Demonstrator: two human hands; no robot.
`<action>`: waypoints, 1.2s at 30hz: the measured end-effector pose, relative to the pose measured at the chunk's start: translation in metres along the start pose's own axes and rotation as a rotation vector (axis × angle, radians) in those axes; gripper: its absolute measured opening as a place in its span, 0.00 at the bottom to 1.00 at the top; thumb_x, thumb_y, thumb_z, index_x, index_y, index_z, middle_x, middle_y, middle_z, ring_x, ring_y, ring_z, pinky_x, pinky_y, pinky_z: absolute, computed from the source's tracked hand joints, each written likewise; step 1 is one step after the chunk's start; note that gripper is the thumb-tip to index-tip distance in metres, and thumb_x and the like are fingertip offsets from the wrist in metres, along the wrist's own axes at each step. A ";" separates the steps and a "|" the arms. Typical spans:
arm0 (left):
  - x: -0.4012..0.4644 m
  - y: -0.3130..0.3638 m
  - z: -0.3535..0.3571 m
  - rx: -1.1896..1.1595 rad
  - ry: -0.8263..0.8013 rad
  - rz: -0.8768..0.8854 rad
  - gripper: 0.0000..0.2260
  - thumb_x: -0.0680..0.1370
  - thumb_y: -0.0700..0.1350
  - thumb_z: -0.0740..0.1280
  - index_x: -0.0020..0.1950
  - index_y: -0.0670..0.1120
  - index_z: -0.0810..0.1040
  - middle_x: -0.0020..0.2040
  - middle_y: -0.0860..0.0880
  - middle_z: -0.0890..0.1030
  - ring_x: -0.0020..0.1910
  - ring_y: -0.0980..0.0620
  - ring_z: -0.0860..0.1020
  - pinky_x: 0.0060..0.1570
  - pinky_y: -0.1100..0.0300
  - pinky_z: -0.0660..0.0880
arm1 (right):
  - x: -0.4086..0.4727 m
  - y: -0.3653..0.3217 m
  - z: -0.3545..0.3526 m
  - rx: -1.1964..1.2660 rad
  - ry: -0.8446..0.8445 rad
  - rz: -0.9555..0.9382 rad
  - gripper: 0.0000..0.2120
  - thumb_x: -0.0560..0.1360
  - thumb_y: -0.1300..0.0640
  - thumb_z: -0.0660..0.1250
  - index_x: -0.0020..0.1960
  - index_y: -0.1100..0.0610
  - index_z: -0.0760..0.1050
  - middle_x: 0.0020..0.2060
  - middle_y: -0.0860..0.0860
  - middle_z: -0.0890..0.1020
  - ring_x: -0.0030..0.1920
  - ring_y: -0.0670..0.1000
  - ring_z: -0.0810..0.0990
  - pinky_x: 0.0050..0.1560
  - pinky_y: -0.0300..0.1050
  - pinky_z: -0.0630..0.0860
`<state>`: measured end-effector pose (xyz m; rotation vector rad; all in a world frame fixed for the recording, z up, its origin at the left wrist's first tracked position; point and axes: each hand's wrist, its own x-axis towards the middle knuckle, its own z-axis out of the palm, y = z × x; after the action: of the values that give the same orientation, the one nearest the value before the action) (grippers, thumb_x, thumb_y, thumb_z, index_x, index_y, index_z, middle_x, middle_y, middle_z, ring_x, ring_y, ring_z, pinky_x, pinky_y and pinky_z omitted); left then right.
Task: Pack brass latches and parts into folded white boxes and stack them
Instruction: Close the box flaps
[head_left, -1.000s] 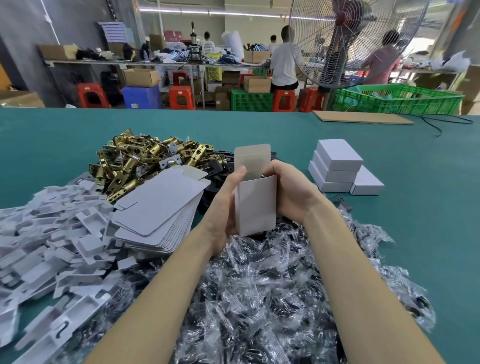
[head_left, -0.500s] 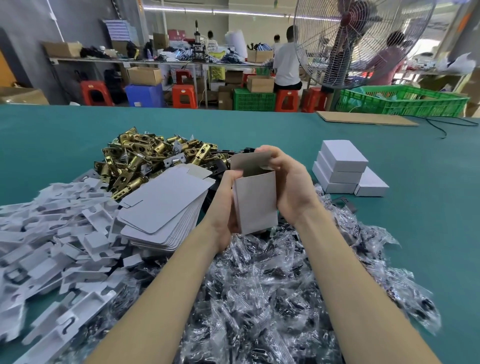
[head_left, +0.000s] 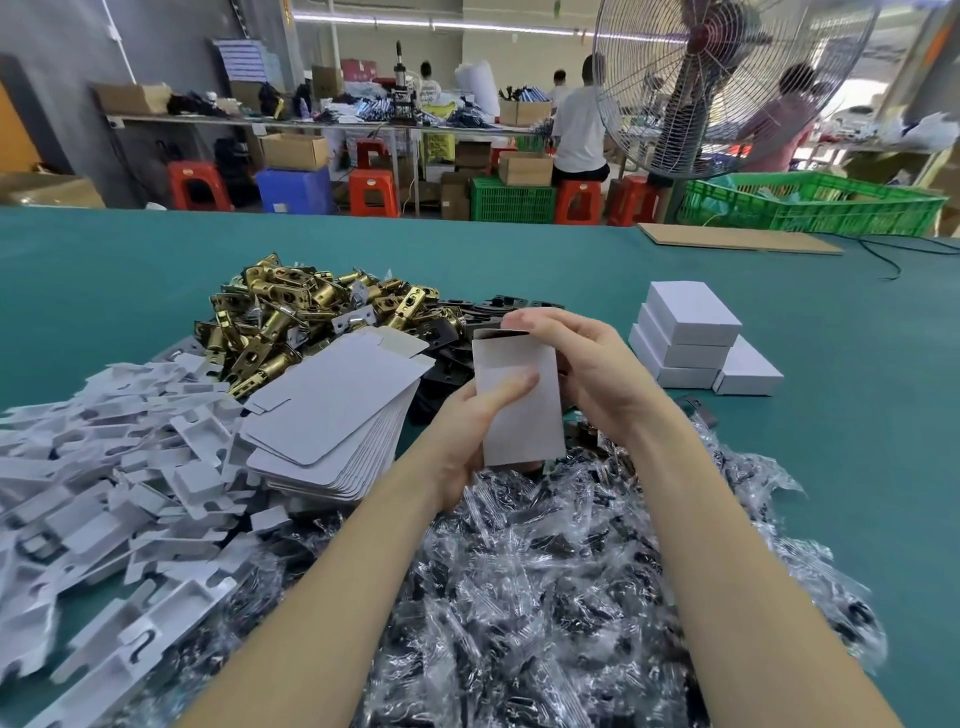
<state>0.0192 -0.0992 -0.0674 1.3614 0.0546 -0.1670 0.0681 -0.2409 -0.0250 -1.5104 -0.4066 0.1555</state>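
Observation:
I hold a white box (head_left: 519, 410) upright over the middle of the table. My left hand (head_left: 467, 431) grips its lower left side, thumb across the front face. My right hand (head_left: 587, 369) curls round the right side, fingers folded over the top flap. A pile of brass latches (head_left: 291, 317) lies behind to the left. A stack of flat white box blanks (head_left: 332, 415) sits left of the box. Finished white boxes (head_left: 691, 338) are stacked at the right, one more beside them (head_left: 748, 371).
White plastic inserts (head_left: 104, 467) cover the left of the teal table (head_left: 857, 415). Clear bagged dark parts (head_left: 519, 597) are heaped under my forearms. Black plates (head_left: 447, 353) lie behind the box. A cardboard sheet (head_left: 737, 241), a fan and a green crate stand at the far right.
The box's top flap stood open; my right hand has folded it down over the top. My left thumb has slid onto the front face.

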 end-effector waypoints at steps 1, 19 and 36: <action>0.000 0.000 0.001 0.001 0.009 -0.001 0.18 0.73 0.57 0.74 0.58 0.50 0.80 0.40 0.52 0.86 0.38 0.52 0.86 0.32 0.57 0.81 | -0.001 -0.003 -0.003 -0.038 -0.018 -0.005 0.04 0.77 0.52 0.73 0.48 0.49 0.87 0.49 0.46 0.86 0.53 0.49 0.81 0.53 0.49 0.76; -0.004 0.001 0.003 0.107 -0.041 0.054 0.19 0.69 0.61 0.72 0.56 0.53 0.81 0.43 0.57 0.87 0.39 0.59 0.85 0.34 0.67 0.77 | 0.001 -0.009 -0.022 -0.431 -0.110 -0.161 0.05 0.78 0.55 0.73 0.54 0.51 0.86 0.49 0.45 0.88 0.51 0.42 0.85 0.48 0.38 0.80; -0.004 -0.001 0.003 0.157 -0.015 0.078 0.18 0.70 0.62 0.73 0.55 0.55 0.81 0.47 0.58 0.87 0.44 0.60 0.84 0.39 0.68 0.78 | 0.002 -0.006 -0.020 -0.136 -0.072 -0.063 0.07 0.78 0.56 0.73 0.54 0.53 0.87 0.49 0.50 0.88 0.47 0.44 0.84 0.44 0.36 0.79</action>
<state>0.0154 -0.1022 -0.0669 1.5161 -0.0248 -0.1178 0.0758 -0.2595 -0.0193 -1.6265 -0.5311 0.1348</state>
